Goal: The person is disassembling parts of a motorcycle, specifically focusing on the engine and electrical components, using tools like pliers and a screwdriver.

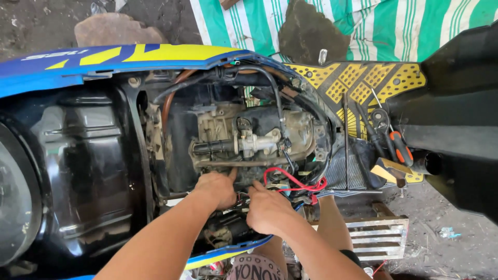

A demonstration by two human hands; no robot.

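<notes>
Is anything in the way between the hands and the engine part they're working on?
Nothing visible blocks them. The left hand already has a finger up against the engine, and the right hand rests by the red wire looping beside it. Whether either hand grips anything can't be seen.

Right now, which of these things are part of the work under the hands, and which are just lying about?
In hand:
left hand and right hand, both inside the open scooter bay
red wire, beside the right fingers
engine block

Lying about:
pliers on the yellow footboard
striped tarp
rock
</notes>
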